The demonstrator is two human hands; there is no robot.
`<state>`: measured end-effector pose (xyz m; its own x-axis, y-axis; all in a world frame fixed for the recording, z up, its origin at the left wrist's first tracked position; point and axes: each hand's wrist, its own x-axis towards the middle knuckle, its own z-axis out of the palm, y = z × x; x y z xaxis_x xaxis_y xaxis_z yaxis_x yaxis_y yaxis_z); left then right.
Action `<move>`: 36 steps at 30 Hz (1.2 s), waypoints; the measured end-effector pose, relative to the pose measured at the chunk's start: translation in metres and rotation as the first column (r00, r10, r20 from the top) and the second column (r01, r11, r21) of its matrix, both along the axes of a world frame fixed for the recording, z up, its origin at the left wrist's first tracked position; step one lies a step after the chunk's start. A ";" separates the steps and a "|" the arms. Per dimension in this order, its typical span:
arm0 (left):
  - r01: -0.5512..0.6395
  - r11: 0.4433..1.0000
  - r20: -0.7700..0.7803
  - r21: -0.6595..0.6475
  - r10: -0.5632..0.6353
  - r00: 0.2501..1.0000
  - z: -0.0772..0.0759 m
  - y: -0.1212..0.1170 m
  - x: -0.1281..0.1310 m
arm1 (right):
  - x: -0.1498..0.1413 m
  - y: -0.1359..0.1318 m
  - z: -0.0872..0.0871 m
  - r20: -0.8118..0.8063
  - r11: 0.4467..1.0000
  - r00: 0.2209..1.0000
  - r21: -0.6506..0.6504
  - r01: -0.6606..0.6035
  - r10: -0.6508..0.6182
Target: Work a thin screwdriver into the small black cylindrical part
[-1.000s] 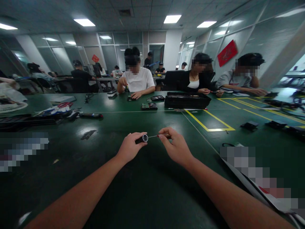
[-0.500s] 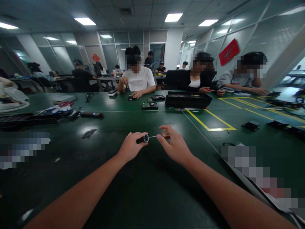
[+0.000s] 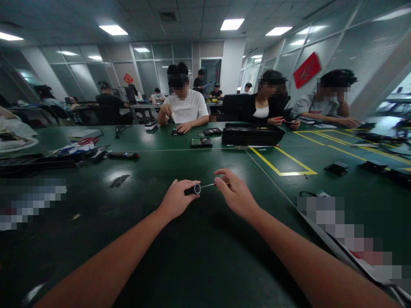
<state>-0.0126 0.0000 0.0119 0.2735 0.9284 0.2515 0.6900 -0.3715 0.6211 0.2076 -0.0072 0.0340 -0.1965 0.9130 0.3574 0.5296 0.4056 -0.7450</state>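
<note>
In the head view, my left hand [image 3: 176, 199] is closed around a short black cylinder [image 3: 190, 190] whose silver-rimmed round end faces me and to the right. From the right, my right hand [image 3: 240, 194] grips a screwdriver [image 3: 208, 185] by its handle, thumb and fingers closed on it. Its thin metal shaft points left and its tip meets the cylinder's rim; whether it touches or enters, I cannot make out. Most of the handle is hidden by my fingers. Both hands are above the green table [image 3: 180, 256].
Ahead lie a circuit board [image 3: 201, 142] and a long black housing [image 3: 252, 134]. Left are a pen-like tool [image 3: 123, 155] and red-handled scissors [image 3: 88, 140]. Black blocks [image 3: 336, 168] lie right, beyond yellow tape [image 3: 298, 173]. Co-workers [image 3: 184, 107] sit across the table.
The black cylinder has dropped slightly, and the screwdriver's shaft slopes more toward it. My right thumb and fingers have shifted on the handle. The whole view has moved a little.
</note>
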 end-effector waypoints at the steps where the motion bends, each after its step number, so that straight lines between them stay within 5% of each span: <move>1: 0.000 1.000 0.000 0.002 0.000 1.000 0.000 0.000 0.000 | 0.000 0.001 0.000 0.008 1.000 1.000 0.003 0.012 -0.012; 6: 0.012 1.000 0.000 0.011 -0.012 1.000 -0.002 0.000 -0.001 | -0.001 0.000 -0.002 -0.020 0.999 0.999 0.030 0.032 -0.031; 12: -0.014 1.000 0.005 0.028 0.014 1.000 0.001 -0.001 0.000 | -0.004 0.000 -0.006 -0.232 0.999 0.973 0.042 0.005 0.004; 15: 0.048 0.995 -0.003 0.093 -0.048 0.999 0.004 -0.004 0.003 | -0.003 0.009 -0.009 -0.474 0.993 0.877 -0.118 0.023 -0.076; 17: 0.053 0.991 -0.013 0.119 -0.052 0.999 0.006 -0.005 0.005 | -0.002 0.015 -0.012 -0.638 0.969 0.744 -0.243 0.048 -0.197; 19: 0.035 0.995 -0.020 0.090 -0.033 0.999 0.006 -0.004 0.005 | 0.000 0.020 -0.016 -0.665 0.954 0.693 -0.275 0.119 -0.278; 27: -0.007 0.999 -0.028 0.037 0.008 1.000 0.000 -0.001 0.003 | -0.002 0.013 -0.014 -0.510 0.974 0.831 -0.100 0.201 -0.224; 36: -0.037 0.999 0.279 -0.021 0.041 0.960 0.009 -0.008 0.002 | -0.004 0.010 -0.012 -0.479 0.983 0.859 -0.055 0.176 -0.181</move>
<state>-0.0106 -0.0076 0.0213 0.1578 0.9414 0.2982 0.5025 -0.3366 0.7964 0.2036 0.0032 0.0218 0.1642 0.9196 0.3568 0.1680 0.3304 -0.9288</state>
